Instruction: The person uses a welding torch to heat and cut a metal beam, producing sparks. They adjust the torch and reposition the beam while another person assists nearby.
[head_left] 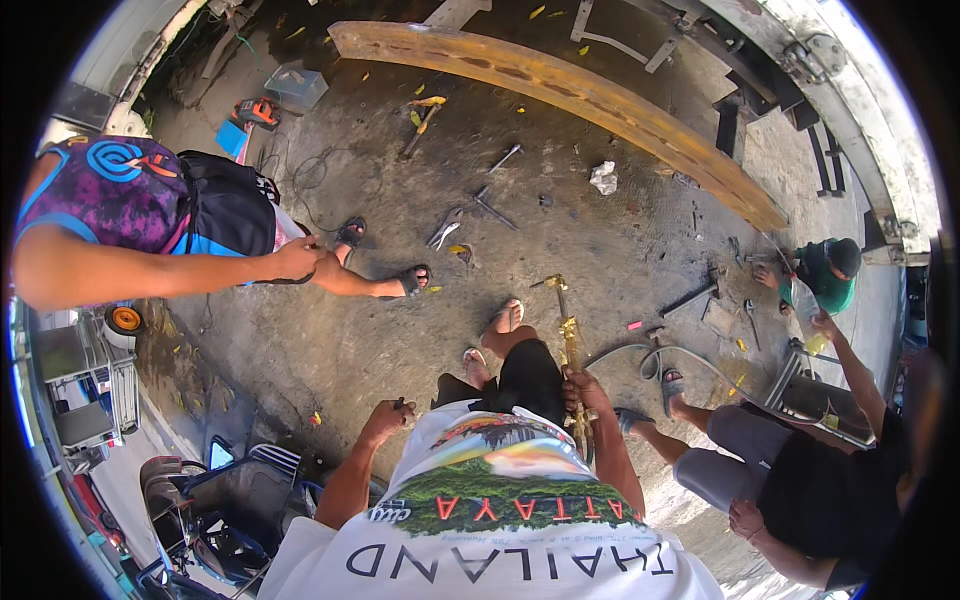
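Observation:
My right hand (582,398) grips a brass cutting torch (570,350), held upright in the view beside my black shorts, with its angled tip pointing toward the top of the picture. A hose (630,352) loops from near it across to the right. My left hand (388,418), low and left of my white shirt, is closed on a small dark object (398,403), too small to name. Beyond my feet lie pliers (445,228) and other metal tools (495,210) on the concrete floor (380,340).
A long rusty steel beam (560,90) spans the upper area. A person in purple (110,210) stands left; another in green (830,275) crouches right; one in black (820,480) stands nearby holding a bottle (803,315). Carts (90,400), a motorbike (215,505) and an orange power tool (258,113) surround.

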